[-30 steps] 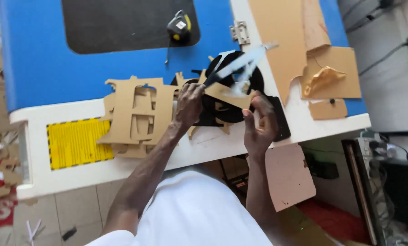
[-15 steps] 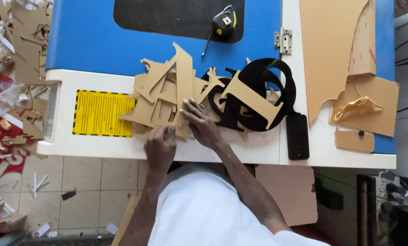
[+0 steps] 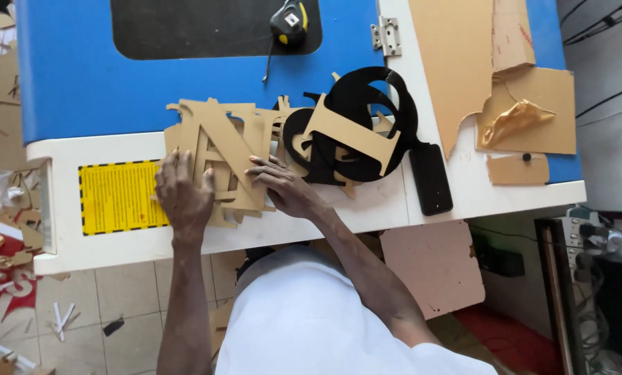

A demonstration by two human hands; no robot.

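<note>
A pile of tan cut-out board letters (image 3: pixel 224 142) lies on the white front ledge of a blue-topped machine (image 3: pixel 82 83). My left hand (image 3: pixel 182 194) rests flat on the pile's left side, fingers spread. My right hand (image 3: pixel 283 186) presses on the pile's right edge, fingers pointing left. Just right of it lie black cut-out shapes (image 3: pixel 366 104) with a tan letter (image 3: pixel 349 135) on top.
A black phone (image 3: pixel 430 178) lies right of the black shapes. A tape measure (image 3: pixel 288 21) sits on the dark window. Tan board offcuts (image 3: pixel 464 62) cover the right side. A yellow label (image 3: pixel 116 198) is on the ledge. Scraps litter the tiled floor (image 3: pixel 5 264) at left.
The pile has been gathered and laid flatter. My left hand moved up from the ledge's edge onto the letters; my right hand now presses the pile's right side.
</note>
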